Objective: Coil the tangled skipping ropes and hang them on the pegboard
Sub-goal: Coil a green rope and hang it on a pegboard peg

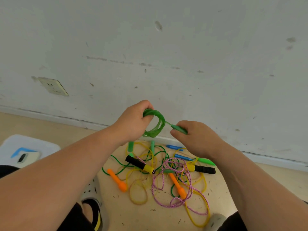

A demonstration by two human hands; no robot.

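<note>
Left hand (133,120) closed around a small coil of green skipping rope (156,124), held up in front of the wall (166,47), above the floor pile. Right hand (196,137) pinches the rope's green handle (179,128), just right of the coil; a short run of rope links handle to coil. Second green handle (130,146) shows below the left hand, can't tell if it hangs or lies on the floor.

Tangled pile on the floor (166,219) between the knees:
- pink braided rope (181,189)
- yellow rope (138,192)
- dark green rope (116,164)
- two black-and-yellow handles (140,164)
- two orange handles (117,180)
- two blue handles (183,157), far side near the skirting
- bright green handle (205,161), right

Wall socket (53,86) far left. Phone (26,157) on a white mat at left. Sandalled foot (93,210) near left.
</note>
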